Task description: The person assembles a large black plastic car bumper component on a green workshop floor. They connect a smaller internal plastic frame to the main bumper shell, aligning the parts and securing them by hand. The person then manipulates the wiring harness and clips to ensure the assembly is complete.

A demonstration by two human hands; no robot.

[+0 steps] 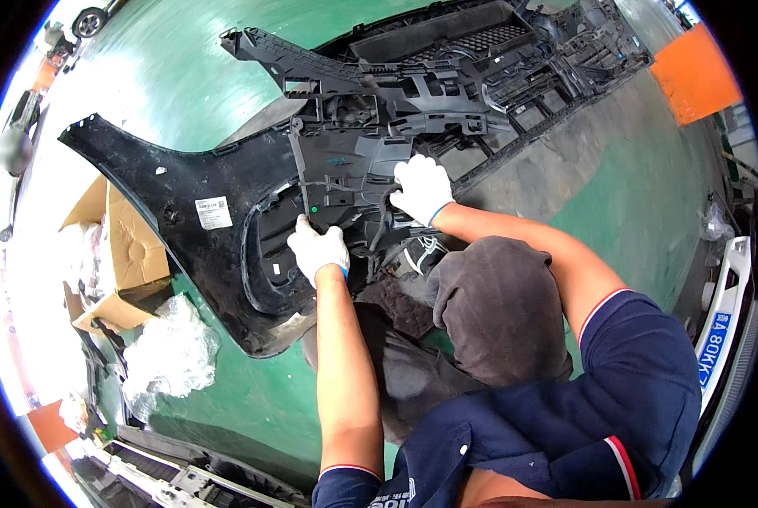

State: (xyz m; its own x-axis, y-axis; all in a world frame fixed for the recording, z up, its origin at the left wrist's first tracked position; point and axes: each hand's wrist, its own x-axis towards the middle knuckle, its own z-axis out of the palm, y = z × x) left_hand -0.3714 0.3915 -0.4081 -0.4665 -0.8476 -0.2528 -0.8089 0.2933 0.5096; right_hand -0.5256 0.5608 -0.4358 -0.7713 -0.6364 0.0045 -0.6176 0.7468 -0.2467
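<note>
A large black plastic car bumper (pixel 218 182) lies with its inner side up, a dark plastic inner panel (pixel 332 161) fitted across its middle. My left hand (pixel 320 251), in a white glove, rests on the bumper beside the panel's near edge, thumb and index finger apart. Farther right, my right hand (pixel 423 188), also gloved in white, is closed at the panel's right side; what its curled fingers hold is hidden. Dark cables or strips (pixel 383 224) hang between the hands. A white label (pixel 213 212) is stuck on the bumper's left part.
Beyond the panel, a long black frame with grilles (pixel 481 42) stretches to the far right. At left stand an open cardboard box (pixel 138 245) and crumpled clear plastic wrap (pixel 176 343). An orange board (pixel 697 74) is at the far right; a white bumper with a blue plate (pixel 722 326) sits nearer.
</note>
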